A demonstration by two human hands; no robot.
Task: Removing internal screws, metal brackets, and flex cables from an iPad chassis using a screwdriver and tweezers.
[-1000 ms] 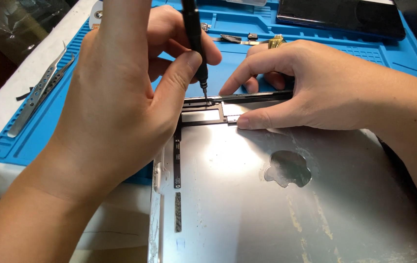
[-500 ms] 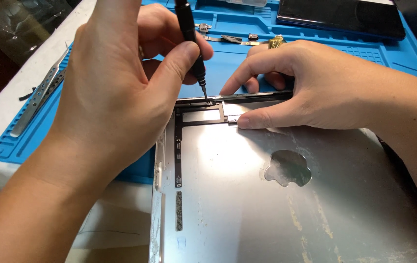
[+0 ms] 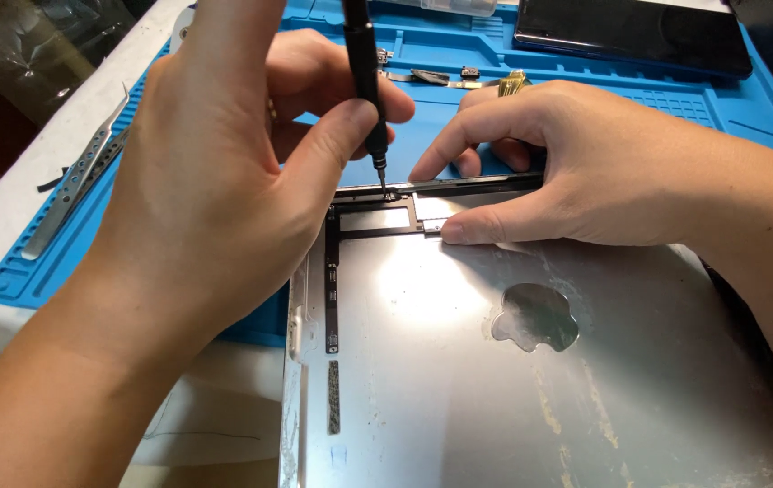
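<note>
Here a blue silicone repair mat covers the far part of the white table, its surface moulded into shallow trays and ridges. On it, nearer the camera, lies a bare silver tablet housing, smooth brushed metal with scuffs, glue streaks and a rounded cut-out right of centre. A dark slab-like device rests at the far right of the mat, and flat steel tweezers lie along its left edge. Thin black flex strips run along the housing's far left corner. The left hand fills the left of the view and hides part of that corner; its thumb and fingers are closed around a slim black precision screwdriver, held nearly upright with its tip on the black strip at the housing's far edge. The right hand presses thumb and forefinger down on the strip just right of the tip. Small loose parts sit far on the mat.
</note>
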